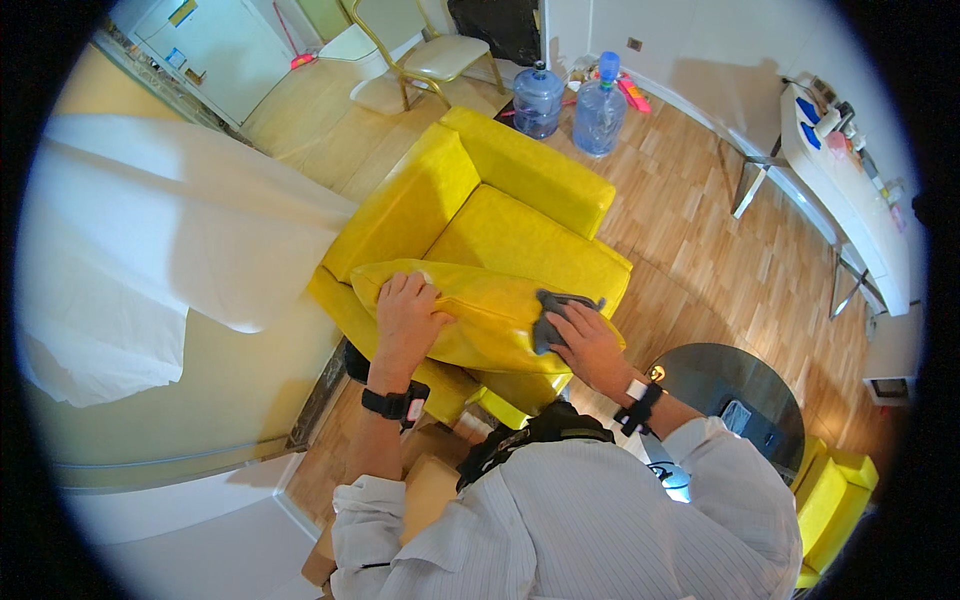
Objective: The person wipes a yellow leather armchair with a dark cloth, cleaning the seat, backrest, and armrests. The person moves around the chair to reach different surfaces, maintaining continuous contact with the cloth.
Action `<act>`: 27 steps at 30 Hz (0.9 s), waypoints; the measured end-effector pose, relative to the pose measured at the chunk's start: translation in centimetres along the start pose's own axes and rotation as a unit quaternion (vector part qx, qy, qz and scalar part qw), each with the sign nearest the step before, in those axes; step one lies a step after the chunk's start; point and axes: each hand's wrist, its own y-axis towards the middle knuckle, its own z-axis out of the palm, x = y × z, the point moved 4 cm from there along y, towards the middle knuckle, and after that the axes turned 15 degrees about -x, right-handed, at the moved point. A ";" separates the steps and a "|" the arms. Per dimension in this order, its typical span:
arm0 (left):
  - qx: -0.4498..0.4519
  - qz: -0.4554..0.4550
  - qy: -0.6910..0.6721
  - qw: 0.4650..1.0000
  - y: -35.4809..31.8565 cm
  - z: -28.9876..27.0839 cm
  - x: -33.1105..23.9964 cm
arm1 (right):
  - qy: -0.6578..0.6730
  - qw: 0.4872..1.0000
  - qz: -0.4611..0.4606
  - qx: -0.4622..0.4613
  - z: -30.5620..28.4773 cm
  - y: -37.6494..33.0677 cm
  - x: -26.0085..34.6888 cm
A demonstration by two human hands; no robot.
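A yellow cushion (480,312) stands tilted across the near part of a yellow armchair (520,240). My left hand (405,318) is closed over the upper edge of the cushion toward its left end, with the fingertips partly out of sight. Against the cushion's right end, my right hand (588,348) holds a dark grey cloth (550,322). The cloth is bunched under the fingers, and a corner of it sticks out past them. Both wrists wear black straps.
White sheeting (180,220) hangs at the left beside the armchair. Two blue water jugs (538,100) stand beyond it, near a metal-framed chair (440,60). To the right are a round dark table (735,385), another yellow seat (835,505) and a long white table (850,200) with small items.
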 end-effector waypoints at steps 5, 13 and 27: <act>0.041 0.071 0.015 0.997 -0.2 0.0 -3.4 | -0.015 1.000 0.017 -0.019 -2.0 -3.1 -2.1; 0.128 0.156 0.068 0.977 0.5 4.7 -9.5 | 0.026 0.996 0.082 -0.014 -3.4 -5.1 -5.0; 0.000 0.063 -0.018 0.998 2.2 2.8 -3.9 | 0.207 0.973 0.098 0.004 -7.4 1.5 -4.7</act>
